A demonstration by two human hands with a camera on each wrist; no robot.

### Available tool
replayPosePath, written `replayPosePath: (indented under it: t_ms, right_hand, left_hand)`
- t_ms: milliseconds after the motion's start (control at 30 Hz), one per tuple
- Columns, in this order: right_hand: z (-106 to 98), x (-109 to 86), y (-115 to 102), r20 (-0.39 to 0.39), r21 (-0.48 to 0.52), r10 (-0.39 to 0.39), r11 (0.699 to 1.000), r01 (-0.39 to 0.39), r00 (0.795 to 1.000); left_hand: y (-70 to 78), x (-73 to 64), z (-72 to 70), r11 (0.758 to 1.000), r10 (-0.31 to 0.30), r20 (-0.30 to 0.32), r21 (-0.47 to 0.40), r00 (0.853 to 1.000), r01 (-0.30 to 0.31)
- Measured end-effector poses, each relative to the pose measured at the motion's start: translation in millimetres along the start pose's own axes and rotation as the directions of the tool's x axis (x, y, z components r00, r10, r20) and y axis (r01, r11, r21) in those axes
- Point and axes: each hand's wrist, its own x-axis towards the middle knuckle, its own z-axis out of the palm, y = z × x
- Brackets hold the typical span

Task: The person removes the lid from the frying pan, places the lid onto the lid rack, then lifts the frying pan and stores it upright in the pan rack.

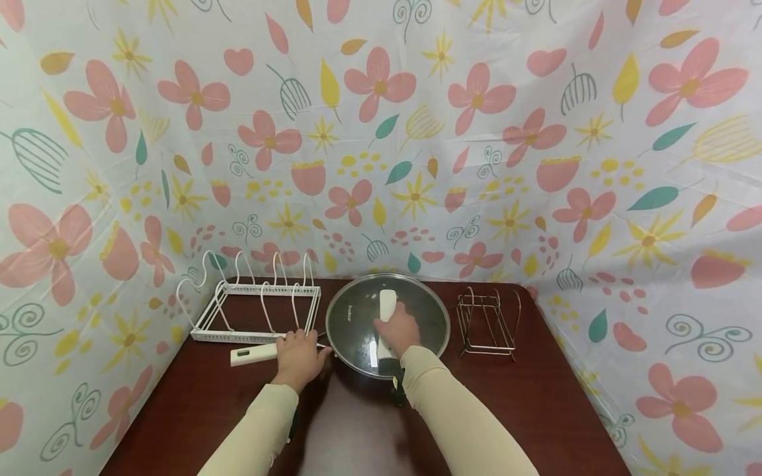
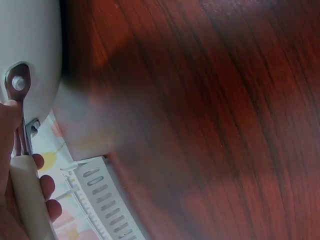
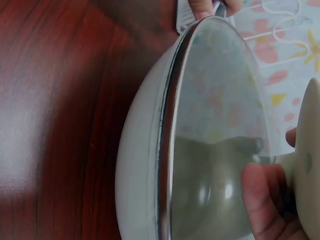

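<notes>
A white wok (image 3: 137,175) stands on the dark red table, covered by a glass lid (image 1: 355,317) with a metal rim. My left hand (image 1: 299,359) grips the wok's cream handle (image 1: 253,355) close to its metal bracket, fingers wrapped under it in the left wrist view. Over the lid, my right hand (image 1: 401,330) holds the long cream lid handle (image 1: 388,303), with thumb and fingers around its stem. The lid's rim lies along the wok's rim in the right wrist view.
A white wire rack (image 1: 250,337) with tall curved dividers stands behind the wok handle at left. To the right of the wok is a small metal wire rack (image 1: 488,347). A flowered curtain (image 1: 381,165) surrounds the table (image 1: 506,403) at the back and sides.
</notes>
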Motion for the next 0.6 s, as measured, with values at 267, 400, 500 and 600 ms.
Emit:
replayPosePath:
  t_ms: [267,400,500,600]
  right_hand:
    - [0.4,-3.7,-1.0,0.012,0.018,0.025,1.000,-0.025,1.000]
    - [-0.8,-4.0,-0.3,0.018,0.030,0.025,0.999,-0.026,1.000]
    - [-0.4,-3.4,1.7,0.015,0.047,0.022,0.999,-0.022,1.000]
    - [-0.4,-3.1,2.9,0.012,0.062,0.017,0.998,-0.018,1.000]
  left_hand:
    - [-2.8,2.1,3.3,0.999,0.015,-0.020,0.036,1.000,-0.014]
    - [-3.1,2.2,4.8,0.999,0.020,-0.014,0.044,1.000,-0.020]
    - [-3.1,1.4,5.4,0.999,0.021,-0.017,0.043,1.000,-0.020]
    - [-3.0,0.9,5.8,0.999,0.025,-0.031,0.041,0.999,-0.024]
